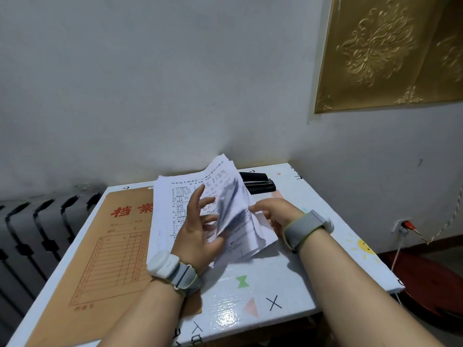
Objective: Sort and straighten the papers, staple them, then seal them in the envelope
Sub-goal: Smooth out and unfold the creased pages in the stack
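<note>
1. Left hand (198,229): open, fingers spread and nearly straight, tips touching the raised sheets. Blur hides whether the thumb clamps them. A white device on a grey wristband (172,265) sits on this wrist.

2. Right hand (273,214): fingers curled, pinching the right edge of the raised sheets. It wears a plain grey strap (305,230).

3. White printed papers (172,196): a loose stack lying flat under and beyond the left hand, its edges uneven. Several top sheets are raised and bowed between the two hands, blurred. The stack's left side overlaps the envelope.

4. Brown kraft envelope with red printed characters and a red grid (112,246): flat on the counter, left of the left hand and passing under that forearm.

5. Black stapler (258,182): on the counter beyond the right hand, just behind the raised sheets and partly hidden by them.

6. Glossy white counter with small coloured shapes (250,309): carries all the above and stands in a room corner.

7. Grey ribbed radiator (37,221): far left of the left hand, below counter level.

8. Gold embossed wall panel (388,51): high above the right hand.

9. Wall socket with red plug (406,225): low on the wall, right of the right hand.
</note>
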Demonstrator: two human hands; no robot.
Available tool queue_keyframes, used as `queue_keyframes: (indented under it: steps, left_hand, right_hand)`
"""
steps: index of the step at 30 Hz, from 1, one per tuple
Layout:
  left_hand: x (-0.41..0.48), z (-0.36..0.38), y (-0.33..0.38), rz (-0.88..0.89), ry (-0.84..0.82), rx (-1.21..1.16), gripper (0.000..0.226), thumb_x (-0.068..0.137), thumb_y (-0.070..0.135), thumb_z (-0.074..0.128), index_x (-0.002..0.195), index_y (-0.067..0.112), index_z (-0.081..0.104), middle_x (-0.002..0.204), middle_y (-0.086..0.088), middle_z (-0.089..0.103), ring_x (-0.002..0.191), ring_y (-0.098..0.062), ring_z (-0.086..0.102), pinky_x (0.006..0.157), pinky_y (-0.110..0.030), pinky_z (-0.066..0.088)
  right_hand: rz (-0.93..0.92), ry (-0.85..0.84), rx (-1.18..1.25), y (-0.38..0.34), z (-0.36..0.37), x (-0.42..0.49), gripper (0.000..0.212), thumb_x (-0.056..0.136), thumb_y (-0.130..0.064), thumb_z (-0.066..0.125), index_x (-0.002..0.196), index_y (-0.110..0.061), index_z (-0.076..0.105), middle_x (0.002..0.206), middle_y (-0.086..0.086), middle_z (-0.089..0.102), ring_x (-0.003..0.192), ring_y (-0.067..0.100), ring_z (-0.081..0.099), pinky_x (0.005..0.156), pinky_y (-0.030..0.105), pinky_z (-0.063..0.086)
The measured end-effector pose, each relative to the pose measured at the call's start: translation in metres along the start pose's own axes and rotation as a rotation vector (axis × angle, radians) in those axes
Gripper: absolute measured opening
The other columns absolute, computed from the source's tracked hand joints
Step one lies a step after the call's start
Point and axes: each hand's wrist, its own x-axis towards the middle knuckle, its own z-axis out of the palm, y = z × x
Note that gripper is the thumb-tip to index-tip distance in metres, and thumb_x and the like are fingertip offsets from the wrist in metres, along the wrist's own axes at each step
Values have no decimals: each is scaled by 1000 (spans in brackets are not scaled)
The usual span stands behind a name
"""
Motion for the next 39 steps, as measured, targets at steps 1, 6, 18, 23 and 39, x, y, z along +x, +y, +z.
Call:
queue_keyframes:
  steps: [1,6,18,23,39]
  left_hand:
    - [0,1,-2,14,-8,-32,104,69,11,68,136,55,2,131,19,39,97,3,60,79,-7,47]
    - [2,1,2,-93,-210,226,80,68,26,50,144,29,24,148,8,28,134,-9,34,105,-12,22]
    - [4,5,20,-161,-479,618,72,90,-1,32,148,19,-6,157,2,-11,145,-19,-7,116,-46,11]
    - [-2,14,24,-106,-567,790,74,90,35,45,148,25,1,157,6,-4,144,-20,-8,114,-54,3]
    - [8,-38,-12,-103,-524,306,84,57,63,74,132,39,45,129,28,42,120,6,39,95,-3,23]
  right_hand:
    - [3,18,-53,-5,3,0,12,66,-13,65,63,-8,54,49,10,50,48,25,37,53,28,30]
    - [20,31,-243,-26,17,4,25,68,-7,60,45,-17,59,62,10,52,59,26,43,66,36,33]
    - [-608,555,-585,-47,-7,-35,16,88,-13,55,78,-5,63,89,24,65,78,29,53,64,33,35]
    - [-712,1044,189,-44,-34,-38,24,90,-18,57,106,0,63,99,13,67,90,26,60,81,30,46]
    - [-406,570,519,26,-3,19,10,89,-10,60,98,-12,62,101,9,65,106,32,62,97,46,48]
